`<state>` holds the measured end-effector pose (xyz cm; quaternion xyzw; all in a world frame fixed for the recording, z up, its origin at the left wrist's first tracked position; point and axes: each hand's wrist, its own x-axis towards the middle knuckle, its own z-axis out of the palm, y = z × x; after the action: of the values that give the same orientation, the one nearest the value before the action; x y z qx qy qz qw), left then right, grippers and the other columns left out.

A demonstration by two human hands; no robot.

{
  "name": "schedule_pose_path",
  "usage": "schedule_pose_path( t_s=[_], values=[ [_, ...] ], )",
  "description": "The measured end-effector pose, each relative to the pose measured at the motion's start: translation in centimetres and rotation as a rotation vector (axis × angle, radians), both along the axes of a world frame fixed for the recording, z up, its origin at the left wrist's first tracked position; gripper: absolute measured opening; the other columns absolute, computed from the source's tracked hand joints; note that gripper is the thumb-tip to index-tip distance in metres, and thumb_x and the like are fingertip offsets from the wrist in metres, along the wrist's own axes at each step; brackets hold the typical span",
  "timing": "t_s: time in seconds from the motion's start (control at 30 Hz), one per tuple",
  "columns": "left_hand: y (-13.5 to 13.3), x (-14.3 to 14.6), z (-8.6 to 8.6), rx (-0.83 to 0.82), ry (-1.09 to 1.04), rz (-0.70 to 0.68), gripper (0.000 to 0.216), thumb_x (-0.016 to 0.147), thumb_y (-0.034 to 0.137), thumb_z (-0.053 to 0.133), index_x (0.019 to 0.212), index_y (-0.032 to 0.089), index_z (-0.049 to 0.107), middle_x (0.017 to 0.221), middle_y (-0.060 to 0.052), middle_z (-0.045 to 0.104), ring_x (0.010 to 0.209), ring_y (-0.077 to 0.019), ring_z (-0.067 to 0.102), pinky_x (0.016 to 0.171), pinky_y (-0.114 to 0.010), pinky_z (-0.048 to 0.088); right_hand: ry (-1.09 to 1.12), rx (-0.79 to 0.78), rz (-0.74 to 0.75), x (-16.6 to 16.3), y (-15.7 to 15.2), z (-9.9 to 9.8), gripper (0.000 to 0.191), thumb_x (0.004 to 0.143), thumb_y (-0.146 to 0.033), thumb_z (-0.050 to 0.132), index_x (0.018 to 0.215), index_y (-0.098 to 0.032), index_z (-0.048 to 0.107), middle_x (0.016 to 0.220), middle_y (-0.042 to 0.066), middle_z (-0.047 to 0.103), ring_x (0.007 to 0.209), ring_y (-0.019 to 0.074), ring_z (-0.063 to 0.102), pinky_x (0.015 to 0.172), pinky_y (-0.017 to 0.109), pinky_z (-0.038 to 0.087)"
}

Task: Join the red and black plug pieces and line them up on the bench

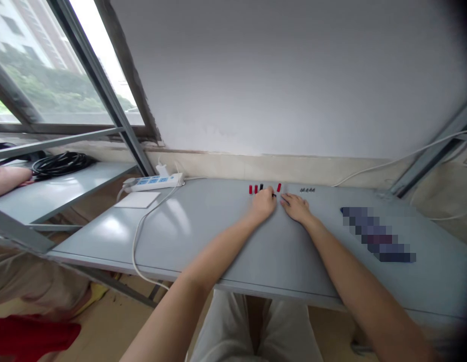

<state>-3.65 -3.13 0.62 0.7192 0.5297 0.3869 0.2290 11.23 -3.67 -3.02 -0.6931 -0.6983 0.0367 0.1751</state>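
Observation:
My left hand (pixel 263 202) rests on the far part of the grey table. Its fingers are closed, and a small black piece (pixel 274 195) sticks out at the fingertips; its kind is too small to make out. Close beside it, my right hand (pixel 296 206) lies low on the tabletop with fingers stretched out. Beyond my left hand stand two small red cylinders (pixel 250 189) and a black cylinder (pixel 261 187), partly hidden by the hand. Another red cylinder (pixel 279 187), slightly tilted, is just past the gap between my hands. Several small metal screw-like parts (pixel 307 190) form a row to the right.
A white power strip (pixel 154 182) and a white flat sheet (pixel 138 200) lie at the left, with a white cable (pixel 136 236) running over the table's front edge. A blurred-out dark object (pixel 377 235) lies at the right. Another person's arm (pixel 10 181) rests on the neighbouring table near coiled black cable (pixel 63 163).

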Motion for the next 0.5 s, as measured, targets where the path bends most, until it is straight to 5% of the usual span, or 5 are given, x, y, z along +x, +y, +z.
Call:
schedule_pose_path(
  t_s=[0.27,0.5],
  values=[
    [-1.4,-3.0,-0.8,-0.073,-0.247,-0.006,0.006,0.069,0.017,0.064,0.073,0.017,0.059,0.067,-0.003,0.059,0.067,-0.0133,0.053,0.070,-0.025,0.041,-0.027,0.022,-0.019,-0.7,-0.3,0.6,0.043,0.089,-0.036,0.034,0.127,-0.024,0.051,0.136,0.010,0.045,0.123,0.0302,0.038,0.098,0.055,0.026],
    [-2.0,-3.2,-0.5,-0.272,-0.461,-0.048,0.007,0.071,0.020,0.065,0.072,0.014,0.064,0.064,-0.003,0.061,0.051,-0.0077,0.046,0.051,-0.020,0.037,0.166,0.201,-0.060,-0.5,-1.3,1.6,0.024,0.080,-0.025,0.047,0.099,-0.020,0.060,0.102,0.011,0.063,0.098,0.0234,0.055,0.085,0.037,0.040]
  ],
)
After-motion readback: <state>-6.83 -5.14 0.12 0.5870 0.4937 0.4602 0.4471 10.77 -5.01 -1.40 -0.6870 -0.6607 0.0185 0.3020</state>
